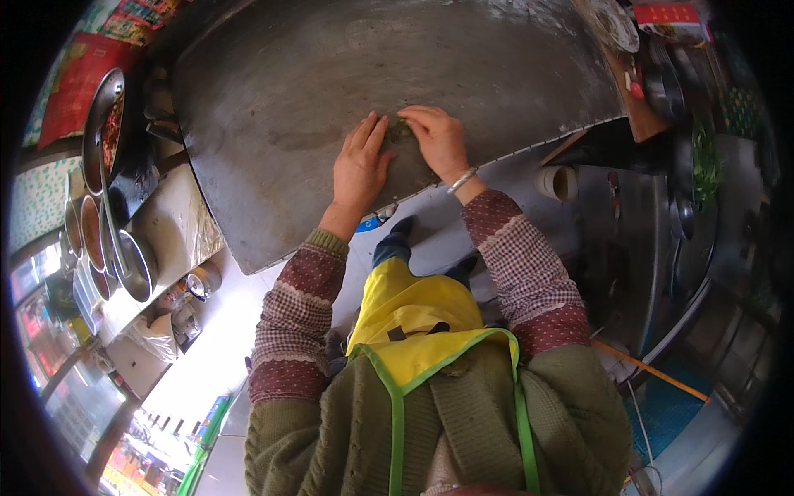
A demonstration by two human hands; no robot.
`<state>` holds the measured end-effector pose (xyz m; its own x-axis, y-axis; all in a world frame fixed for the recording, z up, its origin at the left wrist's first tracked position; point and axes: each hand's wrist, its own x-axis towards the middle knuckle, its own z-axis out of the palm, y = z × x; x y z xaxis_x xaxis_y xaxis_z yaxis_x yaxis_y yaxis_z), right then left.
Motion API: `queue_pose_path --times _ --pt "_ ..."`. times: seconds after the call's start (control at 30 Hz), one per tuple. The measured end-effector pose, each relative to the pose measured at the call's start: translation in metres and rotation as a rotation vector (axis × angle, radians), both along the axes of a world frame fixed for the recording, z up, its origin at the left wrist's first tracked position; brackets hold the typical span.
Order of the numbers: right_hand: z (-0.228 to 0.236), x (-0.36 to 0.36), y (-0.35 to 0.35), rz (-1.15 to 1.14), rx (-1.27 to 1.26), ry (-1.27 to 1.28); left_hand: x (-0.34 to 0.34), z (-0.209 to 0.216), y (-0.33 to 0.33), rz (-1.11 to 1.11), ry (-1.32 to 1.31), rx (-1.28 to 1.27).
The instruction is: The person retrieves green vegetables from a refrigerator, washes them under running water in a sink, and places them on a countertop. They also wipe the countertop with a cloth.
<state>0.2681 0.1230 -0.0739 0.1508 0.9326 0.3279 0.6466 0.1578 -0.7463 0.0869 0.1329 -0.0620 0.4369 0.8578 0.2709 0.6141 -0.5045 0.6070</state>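
A wide dark worktop (273, 124) with a scuffed, stained surface spreads in front of me. My left hand (357, 165) lies near its front edge, fingers stretched out and thumb apart, with nothing seen in it. Just to its right, my right hand (438, 142), with a bracelet at the wrist, has its fingers bent together low over the worktop. Whatever those fingertips may hold is hidden or too small to name. Between both hands is a small dark greenish patch (399, 131) on the surface; I cannot tell what it is.
At the left stand a pan of red food (114, 124), several round containers and a bowl with a ladle (136, 264). A wooden board (645, 120) edges the worktop's right. Beyond it are a pale cup (558, 183) and green leaves (706, 165).
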Motion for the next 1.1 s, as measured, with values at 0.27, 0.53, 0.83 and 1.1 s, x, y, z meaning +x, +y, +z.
queue_pose_path --times 0.27,0.53,0.83,1.1 --pt "-0.008 -0.028 -0.023 0.124 0.058 -0.295 -0.002 -0.007 -0.012 0.098 -0.113 -0.060" --pt "-0.020 -0.016 -0.024 0.315 0.175 -0.528 -0.016 -0.003 -0.038 0.271 -0.497 -0.330" --pt "-0.013 -0.005 -0.032 0.360 0.131 -0.520 0.022 -0.018 -0.111 0.352 -1.264 -1.792" --pt "0.017 0.012 -0.147 -0.100 -0.098 0.479 0.051 -0.050 -0.127 -0.045 -1.654 -1.927"
